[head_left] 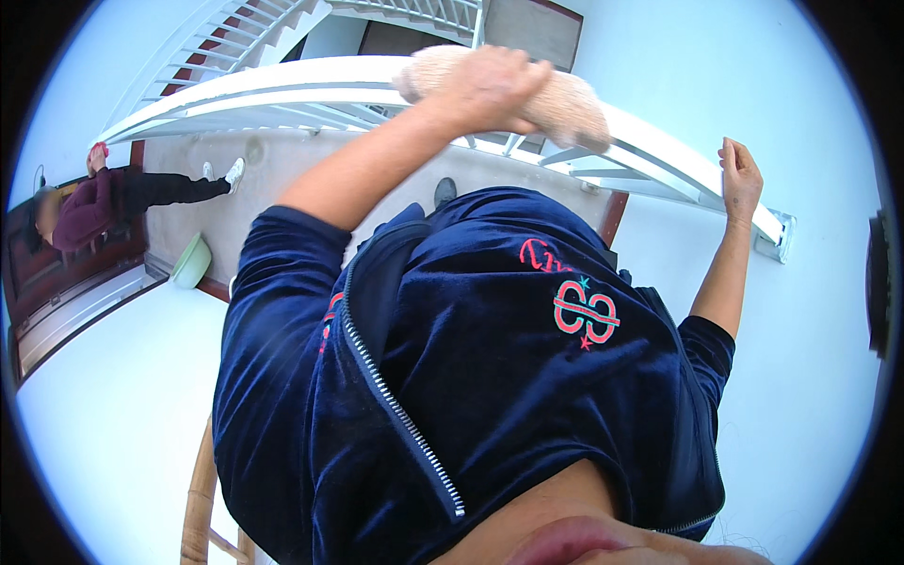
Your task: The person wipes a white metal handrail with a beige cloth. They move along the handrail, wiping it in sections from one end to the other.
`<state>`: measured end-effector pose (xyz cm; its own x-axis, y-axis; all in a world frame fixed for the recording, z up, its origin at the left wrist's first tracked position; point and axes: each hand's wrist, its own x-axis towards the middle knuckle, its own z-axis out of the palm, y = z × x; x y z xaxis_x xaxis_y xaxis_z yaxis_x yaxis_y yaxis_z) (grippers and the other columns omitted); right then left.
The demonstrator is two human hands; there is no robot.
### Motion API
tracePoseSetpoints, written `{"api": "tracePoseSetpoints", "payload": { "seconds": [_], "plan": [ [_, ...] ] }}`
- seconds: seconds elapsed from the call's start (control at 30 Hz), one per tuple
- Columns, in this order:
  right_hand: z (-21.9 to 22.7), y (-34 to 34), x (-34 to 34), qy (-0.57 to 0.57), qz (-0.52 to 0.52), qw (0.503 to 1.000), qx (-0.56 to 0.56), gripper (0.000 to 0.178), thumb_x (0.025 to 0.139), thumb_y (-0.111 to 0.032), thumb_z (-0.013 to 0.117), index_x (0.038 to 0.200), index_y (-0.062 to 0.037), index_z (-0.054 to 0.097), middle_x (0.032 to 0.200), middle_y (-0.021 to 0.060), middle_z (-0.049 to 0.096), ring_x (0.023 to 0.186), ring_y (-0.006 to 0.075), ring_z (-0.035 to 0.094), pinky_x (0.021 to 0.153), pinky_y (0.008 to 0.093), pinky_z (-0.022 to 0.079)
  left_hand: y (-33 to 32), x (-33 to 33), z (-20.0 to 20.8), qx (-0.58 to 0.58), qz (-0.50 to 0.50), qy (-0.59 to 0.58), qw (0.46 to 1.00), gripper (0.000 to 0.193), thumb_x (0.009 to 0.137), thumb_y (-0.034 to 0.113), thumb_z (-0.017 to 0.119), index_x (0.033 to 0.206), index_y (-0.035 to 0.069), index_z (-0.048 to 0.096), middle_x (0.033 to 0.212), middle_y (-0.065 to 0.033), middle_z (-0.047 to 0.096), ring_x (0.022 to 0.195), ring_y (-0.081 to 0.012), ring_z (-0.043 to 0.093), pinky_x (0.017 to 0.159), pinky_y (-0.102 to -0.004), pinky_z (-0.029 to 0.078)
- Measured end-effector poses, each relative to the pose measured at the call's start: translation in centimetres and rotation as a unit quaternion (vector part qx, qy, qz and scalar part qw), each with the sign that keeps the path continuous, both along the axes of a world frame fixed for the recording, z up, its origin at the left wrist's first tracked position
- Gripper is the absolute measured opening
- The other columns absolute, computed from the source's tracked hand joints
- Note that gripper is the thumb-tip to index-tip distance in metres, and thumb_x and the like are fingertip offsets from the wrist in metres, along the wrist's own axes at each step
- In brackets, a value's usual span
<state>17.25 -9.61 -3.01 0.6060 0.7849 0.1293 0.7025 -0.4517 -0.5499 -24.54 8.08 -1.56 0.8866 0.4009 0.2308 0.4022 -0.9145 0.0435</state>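
A beige, fuzzy cloth lies over the top of a white handrail ahead of me. My left hand grips the cloth from above, its fingers wrapped round the rail; the hand and cloth are slightly blurred. To the right, my right hand is raised beside the rail's far end, near the wall bracket. Its fingers are loosely bent and somewhat apart, with nothing visible in them. I cannot tell whether it touches the rail.
At the far left another person in a maroon top has hands on a red cloth at the rail's other end. A pale green basin is near that person. A staircase lies beyond the rail. Wooden poles stand at lower left.
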Motion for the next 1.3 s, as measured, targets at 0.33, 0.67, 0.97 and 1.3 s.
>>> {"api": "tracePoseSetpoints", "payload": {
  "seconds": [0.33, 0.67, 0.97, 1.3],
  "plan": [
    [0.3, 0.1, 0.1, 0.007, 0.006, 1.0, -0.018, 0.031, 0.099, -0.036, 0.063, 0.109, -0.0105, 0.076, 0.089, 0.0019, 0.075, 0.08, 0.011, 0.068, 0.078, 0.0277, 0.052, -4.9, 8.8, 1.1, -0.034, -0.005, -0.035, 0.999, 0.067, 0.07, 0.052, 0.086, 0.114, 0.009, 0.06, 0.089, -0.0114, 0.066, 0.086, -0.0273, 0.068, 0.073, -0.0388, 0.051],
    [0.2, -0.3, 0.0, 0.052, 0.02, 0.998, 0.042, 0.028, 0.1, -0.03, 0.063, 0.11, -0.0075, 0.076, 0.088, 0.0035, 0.074, 0.08, 0.0104, 0.067, 0.076, 0.0257, 0.053, -0.7, -1.8, 0.0, 0.048, 0.03, -0.048, 0.997, 0.084, 0.066, 0.055, 0.088, 0.132, 0.013, 0.057, 0.099, -0.0103, 0.065, 0.095, -0.0254, 0.066, 0.084, -0.0405, 0.05],
    [0.4, -0.3, -0.4, 0.06, 0.017, 0.997, 0.046, 0.028, 0.1, -0.031, 0.063, 0.107, -0.0072, 0.076, 0.087, 0.0038, 0.074, 0.078, 0.0104, 0.066, 0.076, 0.0262, 0.053, 6.2, -18.3, 1.3, 0.097, 0.185, 0.145, 0.967, 0.096, 0.065, 0.054, 0.09, 0.148, 0.03, 0.048, 0.142, -0.0076, 0.059, 0.138, -0.029, 0.05, 0.117, -0.068, 0.025],
    [0.4, 0.0, -0.1, -0.001, 0.004, 1.0, -0.01, 0.031, 0.099, -0.035, 0.062, 0.108, -0.0077, 0.075, 0.089, 0.0037, 0.076, 0.081, 0.012, 0.069, 0.076, 0.0278, 0.053, 7.5, -18.2, 1.3, 0.03, 0.105, 0.079, 0.991, 0.085, 0.062, 0.05, 0.09, 0.134, 0.016, 0.059, 0.113, -0.0091, 0.069, 0.109, -0.0284, 0.066, 0.097, -0.0427, 0.046]
  ]
}}
